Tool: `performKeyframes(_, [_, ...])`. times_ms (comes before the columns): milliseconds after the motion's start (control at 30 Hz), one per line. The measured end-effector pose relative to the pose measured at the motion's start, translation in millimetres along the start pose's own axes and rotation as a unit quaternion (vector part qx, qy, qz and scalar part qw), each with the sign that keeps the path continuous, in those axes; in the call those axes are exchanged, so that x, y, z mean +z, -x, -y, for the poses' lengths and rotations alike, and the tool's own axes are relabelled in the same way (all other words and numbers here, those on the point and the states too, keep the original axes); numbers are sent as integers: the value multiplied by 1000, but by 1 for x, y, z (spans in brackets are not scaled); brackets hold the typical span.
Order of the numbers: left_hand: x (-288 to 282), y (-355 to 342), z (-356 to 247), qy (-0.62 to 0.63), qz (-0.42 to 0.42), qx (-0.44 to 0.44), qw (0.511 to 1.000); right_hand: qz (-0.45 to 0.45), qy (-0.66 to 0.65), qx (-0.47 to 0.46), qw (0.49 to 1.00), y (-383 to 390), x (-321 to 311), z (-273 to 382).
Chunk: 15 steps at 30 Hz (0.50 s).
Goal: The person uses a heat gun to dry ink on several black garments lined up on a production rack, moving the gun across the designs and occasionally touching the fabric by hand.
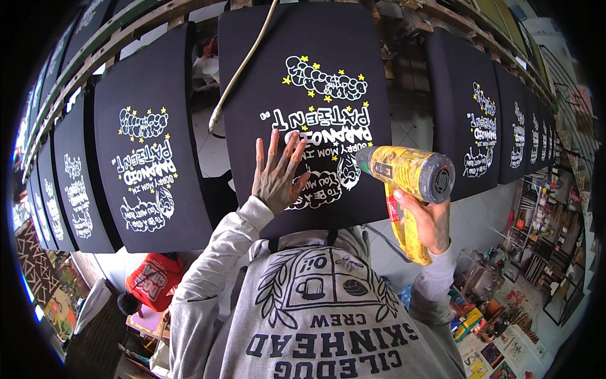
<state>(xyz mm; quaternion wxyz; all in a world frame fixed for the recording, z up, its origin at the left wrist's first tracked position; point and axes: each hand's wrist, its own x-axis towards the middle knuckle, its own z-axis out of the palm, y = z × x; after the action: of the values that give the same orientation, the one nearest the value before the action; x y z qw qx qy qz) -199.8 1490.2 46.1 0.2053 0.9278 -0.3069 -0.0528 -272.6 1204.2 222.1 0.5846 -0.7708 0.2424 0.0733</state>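
A black fabric panel [271, 76], printed in white lettering with cartoon drawings and small yellow stars, lies flat in front of me. My left hand [278, 174] rests over the print's middle, palm down with its fingers spread; part of the lettering is covered by it. In my right hand [430, 221] is a yellow heat gun [404, 170], gripped by its handle. Its nozzle points left at the right side of the print, close to the fabric. Whether the nozzle touches the cloth I cannot tell.
Matching printed black panels stand in a row at left [142, 82] and right [457, 69]. A pale cable [249, 60] crosses my panel's upper left. Wooden rails [136, 28] run behind. A person in a red shirt [154, 281] bends at lower left. Clutter and shelves [536, 221] fill the right.
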Motion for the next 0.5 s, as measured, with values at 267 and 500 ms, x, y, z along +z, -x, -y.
performKeyframes(267, [-2, -1, 2, 5, 1, 13, 1000, -45, -21, -27, 998, 5, 15, 2])
performKeyframes(500, [-2, -1, -2, 8, 7, -1, 1000, -41, -19, -15, 999, 11, 15, 5])
